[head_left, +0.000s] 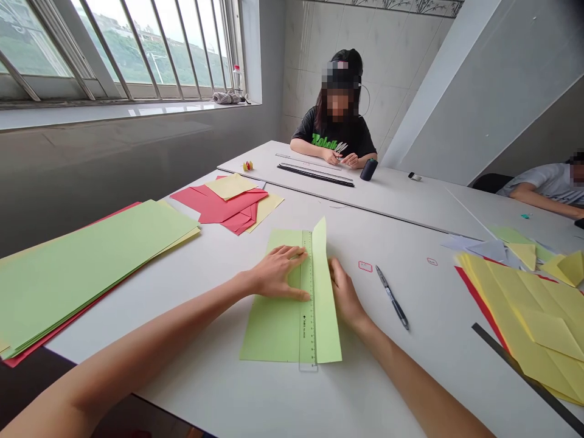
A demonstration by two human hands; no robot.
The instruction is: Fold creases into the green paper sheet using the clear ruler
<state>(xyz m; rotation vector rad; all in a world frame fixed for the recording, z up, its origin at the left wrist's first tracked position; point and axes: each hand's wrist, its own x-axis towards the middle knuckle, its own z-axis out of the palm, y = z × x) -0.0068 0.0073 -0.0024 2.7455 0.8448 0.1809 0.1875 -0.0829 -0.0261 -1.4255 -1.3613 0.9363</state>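
Observation:
A light green sheet of paper point(274, 328) lies on the white table in front of me, its right part bent up as a standing flap point(326, 304). Along the bend runs a clear plastic ruler point(307, 340). My left hand point(280, 272) rests flat with spread fingers, the fingertips and thumb pressing the ruler onto the paper. On the other side, my right hand point(345, 289) is closed at the flap's outer face; its fingertips are partly hidden behind the paper. A pen point(392, 298) lies to the right of that hand.
Stacked green sheets point(104, 261) lie at left, with red and yellow papers point(228, 204) beyond. Yellow folded papers point(542, 322) and a dark strip point(524, 374) are at right. Across the table a person point(340, 128) sits near a black thread spool point(368, 170).

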